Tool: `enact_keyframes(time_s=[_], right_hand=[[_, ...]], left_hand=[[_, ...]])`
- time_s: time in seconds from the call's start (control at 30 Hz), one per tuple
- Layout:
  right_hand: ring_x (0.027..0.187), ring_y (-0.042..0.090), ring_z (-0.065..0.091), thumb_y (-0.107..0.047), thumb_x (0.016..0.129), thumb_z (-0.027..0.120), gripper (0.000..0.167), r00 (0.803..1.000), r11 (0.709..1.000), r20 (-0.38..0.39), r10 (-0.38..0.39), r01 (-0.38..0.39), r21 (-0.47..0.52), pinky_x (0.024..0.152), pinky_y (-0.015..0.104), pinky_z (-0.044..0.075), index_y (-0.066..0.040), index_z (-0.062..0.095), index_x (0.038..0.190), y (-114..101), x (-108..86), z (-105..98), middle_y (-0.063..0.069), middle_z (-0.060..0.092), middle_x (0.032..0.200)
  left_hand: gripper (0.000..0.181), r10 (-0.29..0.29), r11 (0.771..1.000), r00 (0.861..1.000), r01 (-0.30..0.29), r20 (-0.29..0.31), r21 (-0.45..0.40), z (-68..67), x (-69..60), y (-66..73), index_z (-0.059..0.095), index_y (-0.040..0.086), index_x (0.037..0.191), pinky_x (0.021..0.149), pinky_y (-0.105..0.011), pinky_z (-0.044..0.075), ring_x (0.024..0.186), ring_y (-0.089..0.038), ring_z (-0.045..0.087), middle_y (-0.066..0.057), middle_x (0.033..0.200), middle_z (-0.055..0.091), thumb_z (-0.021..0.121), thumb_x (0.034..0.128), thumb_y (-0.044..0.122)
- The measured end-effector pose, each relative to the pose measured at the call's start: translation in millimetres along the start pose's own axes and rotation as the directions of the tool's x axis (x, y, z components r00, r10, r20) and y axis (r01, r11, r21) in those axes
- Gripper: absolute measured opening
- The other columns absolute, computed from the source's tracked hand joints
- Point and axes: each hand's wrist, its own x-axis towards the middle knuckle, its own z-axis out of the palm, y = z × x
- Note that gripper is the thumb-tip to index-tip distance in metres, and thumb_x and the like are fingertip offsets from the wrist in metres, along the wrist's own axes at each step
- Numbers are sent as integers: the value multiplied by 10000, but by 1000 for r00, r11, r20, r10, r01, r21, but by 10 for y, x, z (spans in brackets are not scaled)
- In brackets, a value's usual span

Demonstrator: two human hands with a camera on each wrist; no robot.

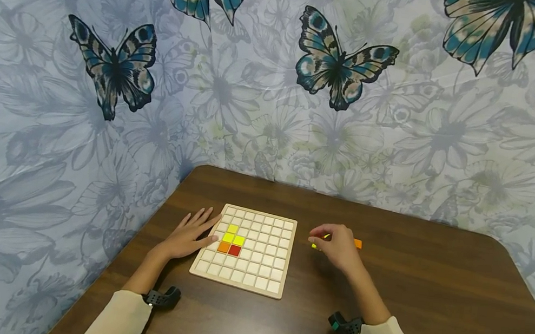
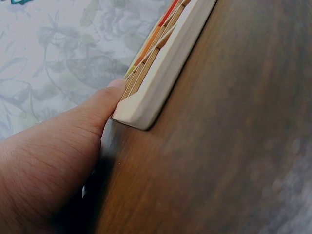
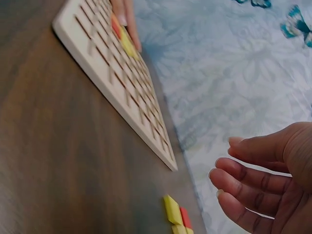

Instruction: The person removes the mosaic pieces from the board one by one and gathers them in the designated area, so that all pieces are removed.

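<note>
A wooden grid board (image 1: 254,291) lies on the table, with yellow tiles (image 1: 228,237), an orange tile (image 1: 223,247) and a red tile (image 1: 235,250) in its left part. The left hand (image 1: 187,238) rests fingers spread at the board's left edge, its thumb touching the frame, also seen in the left wrist view. To the right of the board, the right hand (image 1: 337,247) is held over loose pieces, partly hiding them. In the right wrist view the right hand (image 3: 263,183) has relaxed, slightly bent fingers with nothing between them; yellow pieces (image 3: 172,209) and a red piece (image 3: 185,217) lie below.
An orange piece (image 1: 358,244) lies just right of the right hand. The brown table (image 1: 430,293) reaches back to a wall covering (image 1: 264,107) with butterflies and flowers. Dark bands (image 1: 163,297) are worn on both wrists.
</note>
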Motion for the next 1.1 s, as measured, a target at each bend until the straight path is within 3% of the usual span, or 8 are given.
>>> enact_keyframes(time_s=[0.27,0.47,0.67,0.93,1.1], right_hand=[[674,297,704,-70,902,770,108,995,997,92,-45,39,59,561,268,541,-2,778,985,-120,4,298,39,745,827],[664,123,618,-109,895,785,70,988,994,115,-107,109,-14,589,268,532,-61,794,944,-303,85,434,-19,730,827],[650,157,620,-111,898,781,47,975,987,167,-150,158,-37,568,267,515,-81,796,931,-490,175,541,-16,731,848],[654,93,611,-101,894,782,79,946,958,220,-238,265,-106,631,248,521,-52,802,953,-669,270,734,-11,739,843],[671,84,605,-103,887,793,80,939,952,242,-243,279,-128,642,244,517,-52,801,948,-722,334,860,-26,732,828]], left_hand=[[703,-12,1000,1000,11,27,20,-3,-11,11,273,172,1626,1184,-666,-20,1537,-442,73,-194,1677,142,539,1041,457],[700,-5,1000,1000,5,22,16,-9,3,20,273,165,1626,1184,-663,-31,1538,-442,68,-191,1679,135,538,1043,447],[699,-5,1000,1000,5,29,14,-15,11,21,259,179,1630,1191,-652,-36,1543,-427,59,-184,1683,126,533,1046,447],[692,0,1000,1000,0,18,17,9,-9,24,265,175,1628,1188,-660,-21,1539,-434,71,-192,1679,136,539,1047,432],[698,-2,1000,1000,2,16,13,-3,-9,22,259,182,1630,1192,-652,-28,1543,-424,67,-184,1681,134,534,1046,448]])
